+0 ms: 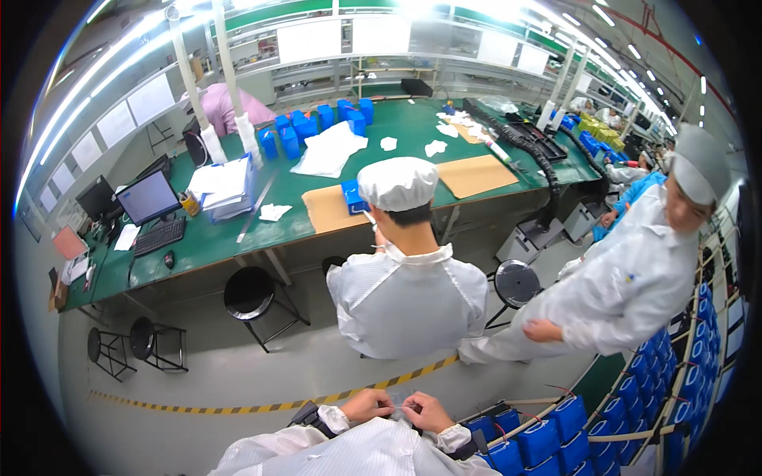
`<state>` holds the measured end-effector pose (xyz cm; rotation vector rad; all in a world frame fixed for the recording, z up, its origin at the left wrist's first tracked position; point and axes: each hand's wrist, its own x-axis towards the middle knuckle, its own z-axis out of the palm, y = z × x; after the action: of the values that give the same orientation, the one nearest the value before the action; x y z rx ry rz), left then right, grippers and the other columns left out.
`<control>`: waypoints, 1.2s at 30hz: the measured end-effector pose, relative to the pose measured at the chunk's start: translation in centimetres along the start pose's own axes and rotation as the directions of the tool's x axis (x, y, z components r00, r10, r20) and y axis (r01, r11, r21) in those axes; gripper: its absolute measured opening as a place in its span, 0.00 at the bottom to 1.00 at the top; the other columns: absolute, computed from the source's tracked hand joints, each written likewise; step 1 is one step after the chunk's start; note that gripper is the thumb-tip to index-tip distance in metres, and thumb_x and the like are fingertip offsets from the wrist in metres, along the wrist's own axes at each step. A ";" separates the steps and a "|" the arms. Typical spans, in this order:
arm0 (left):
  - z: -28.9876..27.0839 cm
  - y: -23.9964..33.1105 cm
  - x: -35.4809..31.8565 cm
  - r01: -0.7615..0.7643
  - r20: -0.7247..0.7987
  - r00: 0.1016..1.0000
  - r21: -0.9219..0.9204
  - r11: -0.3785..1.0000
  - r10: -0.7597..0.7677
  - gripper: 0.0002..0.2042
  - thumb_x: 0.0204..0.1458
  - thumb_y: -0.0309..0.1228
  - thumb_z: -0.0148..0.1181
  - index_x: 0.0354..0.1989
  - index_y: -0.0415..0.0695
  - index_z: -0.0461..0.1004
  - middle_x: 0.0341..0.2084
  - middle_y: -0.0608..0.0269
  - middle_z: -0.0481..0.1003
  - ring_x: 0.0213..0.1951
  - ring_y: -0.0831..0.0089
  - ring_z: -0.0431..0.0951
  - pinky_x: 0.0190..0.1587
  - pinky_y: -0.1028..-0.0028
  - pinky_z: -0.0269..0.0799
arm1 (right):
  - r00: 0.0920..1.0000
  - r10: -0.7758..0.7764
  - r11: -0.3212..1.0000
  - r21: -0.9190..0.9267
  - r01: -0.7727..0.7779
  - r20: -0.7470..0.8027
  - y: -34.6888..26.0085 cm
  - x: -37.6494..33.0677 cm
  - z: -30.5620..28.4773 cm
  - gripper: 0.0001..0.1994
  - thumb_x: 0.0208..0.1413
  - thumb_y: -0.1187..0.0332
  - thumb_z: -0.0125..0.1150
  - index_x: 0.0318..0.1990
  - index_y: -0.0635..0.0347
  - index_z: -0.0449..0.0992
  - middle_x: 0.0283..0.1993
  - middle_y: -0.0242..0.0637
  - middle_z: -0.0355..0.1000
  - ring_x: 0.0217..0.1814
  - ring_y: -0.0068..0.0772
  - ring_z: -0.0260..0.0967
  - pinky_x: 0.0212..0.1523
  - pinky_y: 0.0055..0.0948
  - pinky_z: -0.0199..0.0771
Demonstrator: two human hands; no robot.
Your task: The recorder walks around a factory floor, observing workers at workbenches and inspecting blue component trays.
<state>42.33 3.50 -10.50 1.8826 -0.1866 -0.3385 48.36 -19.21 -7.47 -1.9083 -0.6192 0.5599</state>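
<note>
- Bright workshop under rows of ceiling tubes; a long green table (206, 247) bends across the view, above a grey floor (238, 381) marked with yellow-and-black striped tape (302, 409).
- At the far left, two black round stools (145, 339) stand before the table; on it are a lit monitor (148, 198), a black keyboard (159, 237) and a mouse (169, 259).
- Next, a pile of papers (222, 186) lies on the table, with another black stool (250, 292) below the table's near edge.
- Further along, blue blocks (305, 125) stand in a group behind a crumpled white sheet (329, 151).
- Near the lower edge, my left hand (367, 404) is palm down, thumb and fingertips pinched together on a thin clear piece.
- That thin clear piece (402, 399) is between my two hands, in front of my white-clothed body; it is too small and see-through for me to tell what it is.
- Beyond it, a co-worker (405, 301) in a white cap faces the table, back to me, beside a blue block on brown board.
- My right hand (429, 412) mirrors the left, its thumb and fingertips pressed on the clear piece's other side.
- Right of that, a second person (627, 270) in white overalls and a grey cap stands near a round stool.
- At the lower right, racks hold rows of blue packs (540, 444), close to my right forearm.
</note>
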 end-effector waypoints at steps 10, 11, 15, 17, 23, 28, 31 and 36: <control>0.2 0.1 4.6 0.075 0.158 0.984 0.080 0.994 -0.087 0.10 0.53 0.38 0.64 0.35 0.44 0.81 0.31 0.59 0.80 0.34 0.64 0.80 0.40 0.67 0.74 | 0.996 0.068 0.992 -0.100 -0.073 -0.053 1.8 0.2 -2.9 0.06 0.53 0.68 0.65 0.35 0.59 0.78 0.32 0.39 0.73 0.29 0.35 0.74 0.32 0.30 0.73; 0.6 -0.6 5.3 0.074 0.132 0.987 0.117 0.990 -0.090 0.12 0.53 0.41 0.63 0.34 0.44 0.81 0.31 0.58 0.80 0.34 0.63 0.80 0.39 0.66 0.74 | 0.999 0.047 0.989 -0.140 -0.048 -0.016 2.8 0.4 -3.6 0.07 0.56 0.62 0.61 0.36 0.54 0.77 0.35 0.36 0.73 0.36 0.41 0.74 0.38 0.35 0.74; 2.7 -0.3 7.8 0.097 0.111 0.986 0.198 0.975 -0.121 0.10 0.51 0.39 0.64 0.33 0.46 0.80 0.30 0.59 0.79 0.34 0.62 0.80 0.38 0.65 0.74 | 0.994 0.109 0.990 -0.087 -0.109 0.005 6.3 0.9 -5.9 0.07 0.55 0.63 0.62 0.36 0.55 0.77 0.35 0.35 0.74 0.39 0.43 0.72 0.40 0.37 0.72; 3.4 2.1 9.2 0.005 0.039 0.999 0.324 0.946 -0.019 0.08 0.49 0.37 0.65 0.31 0.46 0.80 0.28 0.59 0.78 0.32 0.59 0.79 0.36 0.63 0.73 | 0.989 -0.134 0.960 -0.239 0.146 0.063 7.7 1.5 -8.1 0.07 0.54 0.63 0.62 0.35 0.55 0.77 0.35 0.35 0.75 0.41 0.43 0.71 0.42 0.38 0.71; 5.7 3.7 10.7 0.106 -0.024 0.994 0.237 0.966 -0.104 0.09 0.48 0.36 0.67 0.30 0.44 0.80 0.28 0.58 0.78 0.32 0.58 0.79 0.35 0.64 0.74 | 0.972 -0.137 0.980 -0.116 0.161 0.193 8.9 3.3 -10.4 0.07 0.51 0.66 0.61 0.36 0.57 0.76 0.35 0.37 0.74 0.40 0.46 0.71 0.41 0.40 0.70; 4.7 3.5 12.7 0.104 0.020 0.994 0.218 0.970 -0.111 0.09 0.49 0.36 0.69 0.32 0.44 0.82 0.29 0.58 0.79 0.33 0.58 0.80 0.36 0.65 0.75 | 0.986 -0.083 0.993 -0.073 0.094 0.142 7.8 3.1 -10.5 0.08 0.52 0.66 0.61 0.36 0.60 0.74 0.35 0.40 0.72 0.40 0.47 0.71 0.39 0.41 0.70; 4.1 4.8 14.6 0.017 0.085 0.995 0.315 0.949 -0.046 0.10 0.50 0.37 0.69 0.33 0.45 0.82 0.30 0.57 0.79 0.33 0.61 0.80 0.37 0.67 0.75 | 0.994 -0.088 0.995 -0.041 0.090 0.057 7.6 2.3 -11.1 0.08 0.53 0.67 0.61 0.36 0.60 0.73 0.35 0.41 0.72 0.40 0.46 0.71 0.39 0.40 0.70; 3.9 6.3 16.6 -0.058 0.206 0.978 0.317 0.947 -0.010 0.09 0.51 0.36 0.67 0.36 0.45 0.81 0.33 0.58 0.79 0.35 0.59 0.80 0.39 0.66 0.75 | 0.998 -0.050 0.995 0.079 0.053 -0.042 7.7 1.2 -12.2 0.08 0.55 0.67 0.62 0.37 0.61 0.73 0.34 0.42 0.72 0.38 0.45 0.71 0.38 0.38 0.70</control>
<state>56.99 -7.00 -8.05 2.1636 -0.4264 -0.5114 58.18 -29.51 -9.99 -1.8192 -0.6099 0.5056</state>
